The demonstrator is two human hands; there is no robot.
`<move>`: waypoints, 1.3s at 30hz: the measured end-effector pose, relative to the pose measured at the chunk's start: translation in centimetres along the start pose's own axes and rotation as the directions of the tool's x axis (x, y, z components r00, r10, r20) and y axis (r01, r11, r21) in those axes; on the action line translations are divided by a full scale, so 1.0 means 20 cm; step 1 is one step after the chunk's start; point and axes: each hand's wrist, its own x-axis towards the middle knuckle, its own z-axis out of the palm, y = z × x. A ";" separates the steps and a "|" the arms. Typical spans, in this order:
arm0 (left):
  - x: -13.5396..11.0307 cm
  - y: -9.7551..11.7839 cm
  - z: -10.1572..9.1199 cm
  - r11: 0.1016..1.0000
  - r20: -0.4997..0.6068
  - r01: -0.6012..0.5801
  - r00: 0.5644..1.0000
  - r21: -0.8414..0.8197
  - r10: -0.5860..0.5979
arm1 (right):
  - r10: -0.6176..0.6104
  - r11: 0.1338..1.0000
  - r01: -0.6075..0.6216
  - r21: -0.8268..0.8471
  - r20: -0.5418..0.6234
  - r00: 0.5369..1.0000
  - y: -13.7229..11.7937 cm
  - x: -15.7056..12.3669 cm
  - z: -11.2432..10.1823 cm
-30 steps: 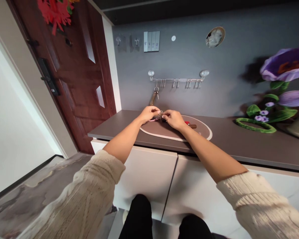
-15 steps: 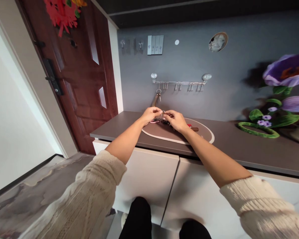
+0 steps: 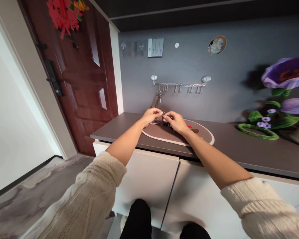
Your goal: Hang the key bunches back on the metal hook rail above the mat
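My left hand (image 3: 150, 117) and my right hand (image 3: 175, 121) meet fingertip to fingertip above a brown oval mat (image 3: 161, 135) with a pale rim. Pinched between them is a small metal key ring (image 3: 163, 114), mostly covered by the fingers. Behind and below the fingers are dark items and something pink, too small to make out. Right of my right hand, a red item (image 3: 189, 126) and a brown strip (image 3: 195, 130) rest on the mat. A key with a ring and brown strap (image 3: 158, 96) hangs from the hook rail (image 3: 179, 84) just beyond my hands.
The mat lies on a dark countertop (image 3: 226, 146) over white cabinet doors (image 3: 149, 176). Purple artificial flowers (image 3: 285, 74) stand at the right. Switches (image 3: 155, 47) and clear hooks (image 3: 141, 46) are on the grey wall. A dark red door (image 3: 89, 79) is at the left.
The view has tilted up slightly, so everything sits a little lower in the picture. Both hands keep their pinch on the key ring, with only slight finger movement.
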 end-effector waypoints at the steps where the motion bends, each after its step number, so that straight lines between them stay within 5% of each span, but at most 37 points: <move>1: 0.00 0.00 0.00 1.000 0.001 0.002 1.000 -0.006 -0.002 | -0.002 1.000 0.002 0.000 -0.004 1.000 0.00 0.00 0.00; 22: 0.01 -0.02 0.01 0.999 -0.001 0.017 1.000 -0.042 -0.017 | -0.042 0.998 0.036 -0.049 -0.119 0.992 0.04 0.04 -0.01; 31: 0.02 -0.03 0.03 1.000 -0.138 0.009 0.990 0.029 -0.005 | -0.150 0.971 0.109 -0.212 -0.189 0.970 0.12 0.08 -0.03; 39: 0.03 -0.05 0.05 0.978 -0.233 0.031 0.972 0.207 0.019 | -0.088 0.983 0.047 -0.176 -0.232 0.969 0.08 0.14 -0.06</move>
